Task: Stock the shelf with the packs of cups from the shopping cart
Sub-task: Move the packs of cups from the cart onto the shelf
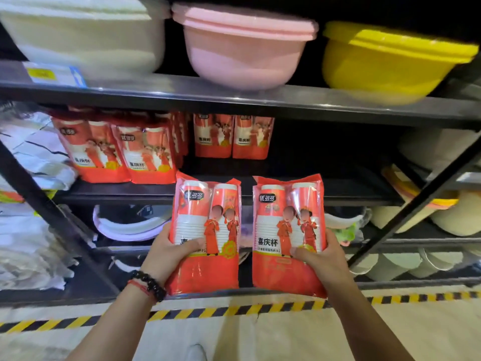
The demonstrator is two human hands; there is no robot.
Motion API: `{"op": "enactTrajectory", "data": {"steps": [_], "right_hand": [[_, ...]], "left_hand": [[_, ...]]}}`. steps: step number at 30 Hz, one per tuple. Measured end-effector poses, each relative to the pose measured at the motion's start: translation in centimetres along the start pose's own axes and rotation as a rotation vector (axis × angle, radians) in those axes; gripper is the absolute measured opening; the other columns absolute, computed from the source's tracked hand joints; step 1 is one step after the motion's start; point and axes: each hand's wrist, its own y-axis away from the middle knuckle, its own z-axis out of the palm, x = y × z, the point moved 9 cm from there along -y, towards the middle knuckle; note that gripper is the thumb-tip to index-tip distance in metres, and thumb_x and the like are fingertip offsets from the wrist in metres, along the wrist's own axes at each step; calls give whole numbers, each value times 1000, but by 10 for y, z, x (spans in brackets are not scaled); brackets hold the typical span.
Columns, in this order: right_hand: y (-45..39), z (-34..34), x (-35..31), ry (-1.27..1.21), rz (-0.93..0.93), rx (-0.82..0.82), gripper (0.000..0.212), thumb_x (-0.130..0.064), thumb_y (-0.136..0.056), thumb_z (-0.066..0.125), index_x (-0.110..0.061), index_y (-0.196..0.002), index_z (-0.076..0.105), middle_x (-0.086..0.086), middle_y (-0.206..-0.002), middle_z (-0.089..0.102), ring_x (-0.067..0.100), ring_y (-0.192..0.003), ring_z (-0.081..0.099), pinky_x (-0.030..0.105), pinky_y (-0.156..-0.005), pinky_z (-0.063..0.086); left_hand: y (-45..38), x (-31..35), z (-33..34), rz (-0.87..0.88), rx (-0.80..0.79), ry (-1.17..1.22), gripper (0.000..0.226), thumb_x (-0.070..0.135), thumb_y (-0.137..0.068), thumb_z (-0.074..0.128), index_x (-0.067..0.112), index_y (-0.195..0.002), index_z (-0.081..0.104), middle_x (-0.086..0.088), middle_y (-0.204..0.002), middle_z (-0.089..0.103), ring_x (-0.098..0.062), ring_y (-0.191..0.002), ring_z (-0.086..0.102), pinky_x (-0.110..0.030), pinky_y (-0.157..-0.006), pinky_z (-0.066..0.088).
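The left hand [170, 250] (beaded bracelet at the wrist) grips one red pack of cups [207, 231], fingers curled round its edge; the right hand [321, 257] grips a second pack [287, 230], both upright before the middle shelf [260, 187] holding more packs [117, 149].

A dark metal rack [234, 97] fills the view; its top board carries three basins side by side, white [86, 35], pink [242, 48] and yellow [385, 63]; a price tag [54, 74] sits on the board's edge at left; the pale floor [260, 337] carries a yellow-black tape line [234, 310]; the recesses lie in shadow.
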Motion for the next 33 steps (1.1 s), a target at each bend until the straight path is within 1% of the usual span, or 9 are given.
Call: {"op": "enactTrajectory", "data": {"steps": [5, 9, 14, 16, 19, 23, 27, 31, 33], "right_hand": [[-57, 44, -19, 32, -16, 25, 77, -16, -56, 96, -31, -120, 57, -1, -110, 73, 22, -97, 72, 49, -82, 60], [-92, 67, -32, 8, -32, 16, 82, -25, -48, 92, -28, -123, 58, -4, -105, 76, 15, -89, 75, 33, -69, 61], [-135, 78, -51, -80, -67, -34, 73, -25, -46, 93, -30, -112, 62, -8, -100, 78, 11, -84, 76, 19, -60, 58], [-160, 76, -52, -106, -83, -31, 72, -18, -48, 93, -25, -114, 65, 1, -104, 78, 17, -89, 76, 27, -67, 60], [-204, 76, -39, -127, -92, -63, 71, 6, -62, 88, -16, -125, 61, 15, -116, 74, 37, -107, 71, 53, -89, 58], [-264, 83, -21, -105, -74, -73, 68, 5, -59, 89, -17, -117, 61, 14, -112, 75, 31, -100, 72, 51, -89, 59], [-313, 96, 2, -69, -53, -125, 43, 9, -69, 83, -7, -107, 69, 20, -107, 75, 38, -98, 73, 62, -91, 55], [-345, 104, 15, -46, -42, -114, 36, 6, -67, 85, -16, -95, 76, 4, -97, 80, 21, -90, 76, 51, -95, 57], [-356, 111, 7, -41, -92, -145, 56, 2, -61, 87, -19, -111, 71, 0, -103, 79, 16, -95, 76, 38, -89, 61]], "left_hand": [[-74, 19, -26, -9, 44, -1, 90, 40, -41, 90, 13, -121, 59, -7, -106, 76, -27, -94, 74, -37, -74, 59], [-119, 36, -29, 4, 4, 6, 93, 35, -44, 90, 7, -125, 56, -14, -113, 73, -32, -102, 71, -49, -89, 57], [-170, 48, -17, 28, -27, 23, 88, 25, -49, 91, 10, -128, 52, -9, -113, 74, -27, -104, 71, -42, -87, 57], [-190, 53, -12, 60, -21, 40, 82, 23, -50, 92, 15, -122, 53, -5, -109, 75, -24, -101, 72, -35, -80, 58], [-221, 54, -12, 103, 22, 44, 76, 30, -44, 93, 24, -109, 55, -4, -106, 75, -22, -97, 71, -39, -82, 58], [-260, 47, -19, 129, 145, -48, 74, 40, -36, 93, 22, -97, 55, 5, -87, 77, -12, -82, 72, -33, -75, 60], [-293, 43, -21, 198, 187, -157, 77, 36, -42, 93, 24, -111, 62, 4, -99, 77, -14, -92, 73, -32, -81, 58], [-317, 34, -18, 248, 175, -187, 79, 21, -45, 92, 23, -116, 59, -1, -109, 74, -23, -106, 69, -34, -92, 55], [-329, 33, -14, 248, 167, -184, 78, 6, -52, 90, 16, -122, 57, -4, -111, 71, -28, -112, 66, -34, -96, 54]]}}
